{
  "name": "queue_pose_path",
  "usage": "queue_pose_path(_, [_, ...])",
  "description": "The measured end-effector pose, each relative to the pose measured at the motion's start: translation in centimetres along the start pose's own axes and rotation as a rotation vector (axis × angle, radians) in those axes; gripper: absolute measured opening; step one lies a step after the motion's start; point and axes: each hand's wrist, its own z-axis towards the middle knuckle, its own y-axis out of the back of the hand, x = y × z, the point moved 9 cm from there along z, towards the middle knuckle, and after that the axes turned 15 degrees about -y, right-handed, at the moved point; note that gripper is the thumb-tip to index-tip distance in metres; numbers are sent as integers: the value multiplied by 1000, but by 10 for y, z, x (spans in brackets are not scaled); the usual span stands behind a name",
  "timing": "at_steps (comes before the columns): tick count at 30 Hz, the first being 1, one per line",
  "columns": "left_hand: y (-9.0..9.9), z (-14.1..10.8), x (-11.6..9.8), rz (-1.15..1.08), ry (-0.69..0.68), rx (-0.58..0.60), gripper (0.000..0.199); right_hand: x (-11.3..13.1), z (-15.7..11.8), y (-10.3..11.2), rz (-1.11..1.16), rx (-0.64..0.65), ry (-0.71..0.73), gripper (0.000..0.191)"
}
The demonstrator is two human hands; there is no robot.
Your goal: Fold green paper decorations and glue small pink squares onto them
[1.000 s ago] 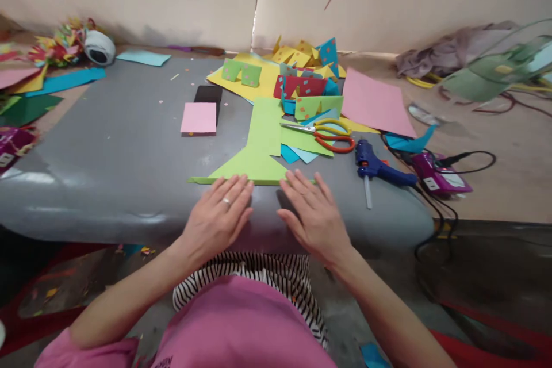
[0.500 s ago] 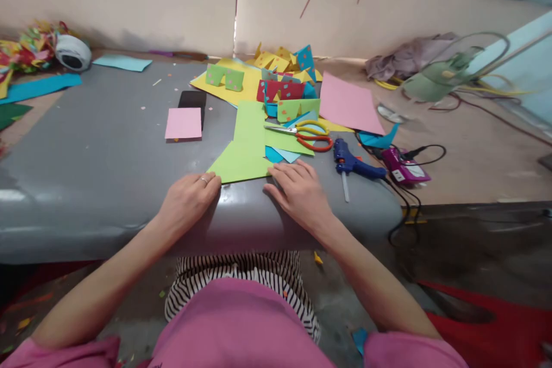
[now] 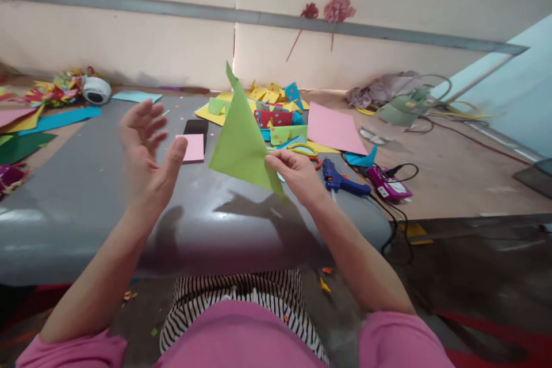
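A sheet of lime-green paper [image 3: 241, 138], folded and pointed at the top, is lifted off the table. My right hand [image 3: 297, 175] pinches its right edge between thumb and fingers. My left hand [image 3: 149, 152] is raised to the left of the paper, apart from it, with fingers spread and a little blurred. Below and between my hands lies the grey table cover [image 3: 194, 230], with shadows of the paper and hands on it. Scissors [image 3: 304, 149] with yellow and red handles lie just behind my right hand, partly hidden.
A pink note pad [image 3: 194, 148] rests against a black object [image 3: 196, 126]. Folded dotted paper pieces [image 3: 276, 118] pile up at the back, beside a pink sheet [image 3: 334, 129]. To the right are a blue glue gun [image 3: 345, 179] and a purple power socket [image 3: 390, 184] with cords.
The green paper has risen from the table in my right hand. My left hand has let go of it and moved up and left, its fingers opening. The camera view has tilted upward.
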Motion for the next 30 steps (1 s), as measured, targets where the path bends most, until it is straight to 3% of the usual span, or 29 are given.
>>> queue_pose_path(1, [-13, -2, 14, -202, 123, 20, 63, -5, 1, -4, 75, 53, -51, 37])
queue_pose_path(3, [-54, -16, 36, -503, 414, 218, 68, -14, 0, -15, 159, 149, -133, 39])
queue_pose_path(5, [-89, -35, 42, -674, 654, 443, 70, -21, -6, -26, 184, 233, -196, 39])
queue_pose_path(7, [-109, -48, 40, -746, 806, 562, 67, -23, -14, -34, 162, 296, -230, 38])
queue_pose_path(13, [-130, -60, 33, -802, 947, 546, 55, -14, -20, -34, -58, 263, -137, 36])
queue_pose_path(17, [-134, -60, 39, -804, 966, 509, 47, -22, -22, -37, -75, 307, -175, 37])
queue_pose_path(23, [-117, -21, 67, -779, 860, 263, 34, -32, -32, -39, -72, 433, -210, 35])
queue_pose_path(25, [-106, -8, 82, -744, 845, 130, 27, -33, -33, -33, -94, 402, -190, 35])
queue_pose_path(27, [-92, 0, 95, -692, 819, -25, 22, -25, -28, -15, -177, 231, -98, 34])
queue_pose_path(29, [-80, 0, 96, -639, 777, -113, 20, -5, -27, 10, -366, -93, 106, 30])
queue_pose_path(30, [-78, -3, 91, -615, 760, -92, 23, 7, -31, 18, -490, -262, 225, 26])
